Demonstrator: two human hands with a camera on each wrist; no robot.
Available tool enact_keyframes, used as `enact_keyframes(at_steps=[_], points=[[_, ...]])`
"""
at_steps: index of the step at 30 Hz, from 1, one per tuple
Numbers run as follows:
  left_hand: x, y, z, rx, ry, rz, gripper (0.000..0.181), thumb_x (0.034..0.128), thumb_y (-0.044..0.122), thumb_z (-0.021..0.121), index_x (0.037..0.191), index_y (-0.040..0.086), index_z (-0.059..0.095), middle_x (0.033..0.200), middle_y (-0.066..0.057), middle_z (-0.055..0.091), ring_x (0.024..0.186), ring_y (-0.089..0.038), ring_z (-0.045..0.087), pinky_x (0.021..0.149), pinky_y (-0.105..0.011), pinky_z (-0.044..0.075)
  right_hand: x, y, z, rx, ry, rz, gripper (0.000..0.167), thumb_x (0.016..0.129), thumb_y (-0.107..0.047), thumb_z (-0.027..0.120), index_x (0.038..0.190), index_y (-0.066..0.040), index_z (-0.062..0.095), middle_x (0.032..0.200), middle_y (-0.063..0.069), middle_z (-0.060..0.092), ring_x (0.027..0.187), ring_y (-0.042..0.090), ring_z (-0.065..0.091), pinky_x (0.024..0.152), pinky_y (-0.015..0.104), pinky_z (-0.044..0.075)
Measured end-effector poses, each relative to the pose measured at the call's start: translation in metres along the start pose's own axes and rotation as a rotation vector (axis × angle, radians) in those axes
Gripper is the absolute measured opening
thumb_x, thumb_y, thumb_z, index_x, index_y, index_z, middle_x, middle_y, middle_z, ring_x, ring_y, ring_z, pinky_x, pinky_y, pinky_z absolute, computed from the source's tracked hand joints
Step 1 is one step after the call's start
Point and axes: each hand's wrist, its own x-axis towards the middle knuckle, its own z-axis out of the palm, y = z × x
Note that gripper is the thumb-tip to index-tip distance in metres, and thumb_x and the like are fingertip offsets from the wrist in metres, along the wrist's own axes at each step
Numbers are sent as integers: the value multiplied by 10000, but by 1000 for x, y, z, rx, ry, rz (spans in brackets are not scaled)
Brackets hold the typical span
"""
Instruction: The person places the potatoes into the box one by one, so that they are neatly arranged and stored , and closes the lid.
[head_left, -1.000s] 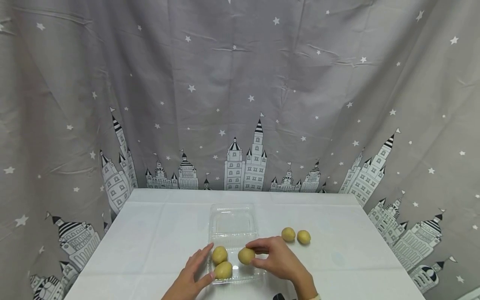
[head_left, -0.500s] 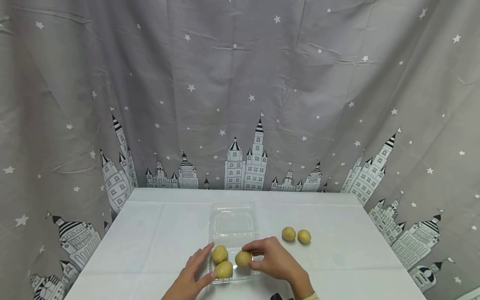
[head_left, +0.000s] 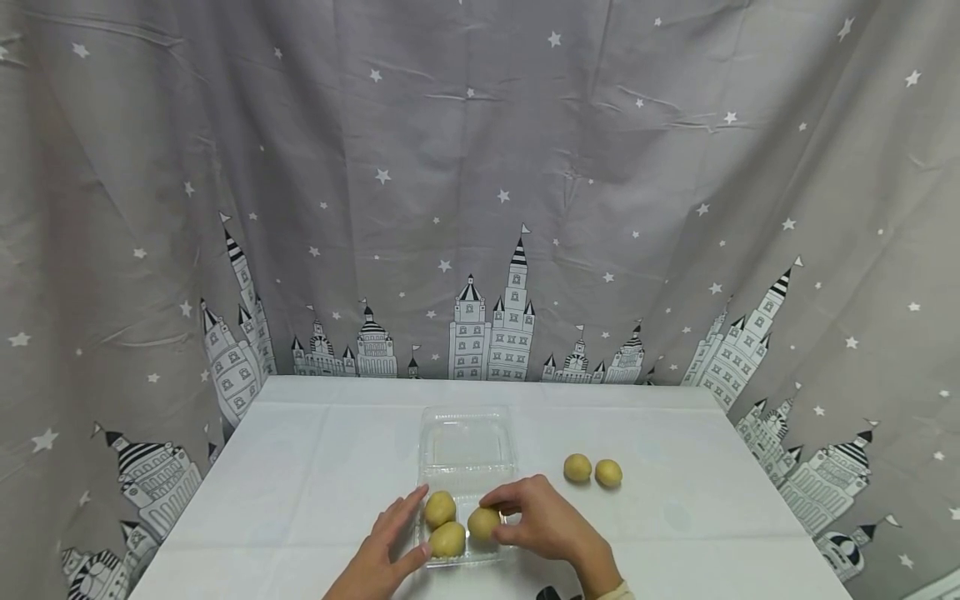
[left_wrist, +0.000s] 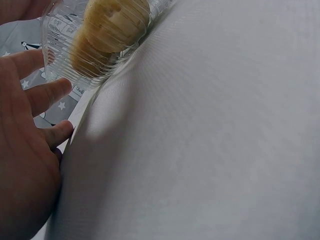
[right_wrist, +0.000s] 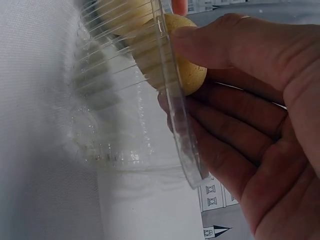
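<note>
A clear plastic clamshell container (head_left: 465,479) lies open on the table, its lid (head_left: 465,442) folded back away from me. In the left part of its base sit two yellow potatoes, a rear potato (head_left: 440,509) and a front potato (head_left: 447,540). My right hand (head_left: 551,525) pinches another potato (head_left: 483,524) between thumb and fingers, at the right part of the base. In the right wrist view this potato (right_wrist: 192,75) is partly below the container's rim (right_wrist: 172,95). My left hand (head_left: 378,550) rests along the container's left side, fingers spread and fairly straight.
Two more potatoes lie on the white-covered table (head_left: 337,467) to the right of the container: one potato (head_left: 577,468) and, beside it, another potato (head_left: 608,473). A grey curtain (head_left: 480,167) printed with castles and stars hangs behind the table.
My right hand has moved the held potato a little left and down into the right part of the container's base. The left hand and the other potatoes have stayed in place.
</note>
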Motion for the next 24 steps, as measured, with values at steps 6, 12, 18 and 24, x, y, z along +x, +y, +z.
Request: enact_keyframes(at_steps=[6, 12, 18, 24], points=[[0, 0, 0, 4, 6, 8, 765, 1025, 375, 742, 1694, 183, 426, 1749, -244, 374, 1600, -687, 149, 1141, -955, 166, 2, -3, 1, -15, -18, 8, 344, 848, -119, 843, 1192, -125, 838, 1138, -109, 823, 1037, -9, 756, 940, 224, 624], [0, 1, 1, -5, 7, -7, 765, 1018, 380, 748, 1691, 195, 434, 1749, -241, 375, 1606, -676, 148, 1161, -943, 136, 3, -6, 4, -28, -24, 8, 343, 833, -102, 844, 1176, -122, 842, 1128, -106, 829, 1045, -10, 759, 951, 208, 615], [0, 1, 1, -11, 0, -13, 770, 1018, 375, 748, 1695, 199, 427, 1749, -252, 367, 1602, -686, 138, 1143, -955, 140, 5, -6, 7, -20, -34, 13, 340, 815, -76, 865, 1151, -132, 848, 1104, -107, 833, 1019, -21, 759, 941, 212, 620], [-2, -1, 0, -15, 10, 2, 771, 1017, 368, 751, 1695, 196, 427, 1751, -238, 373, 1609, -675, 139, 1156, -949, 129, 6, -7, 10, -26, -52, 26, 339, 802, -86, 933, 1124, -159, 859, 1066, -123, 834, 1002, -13, 753, 933, 226, 625]])
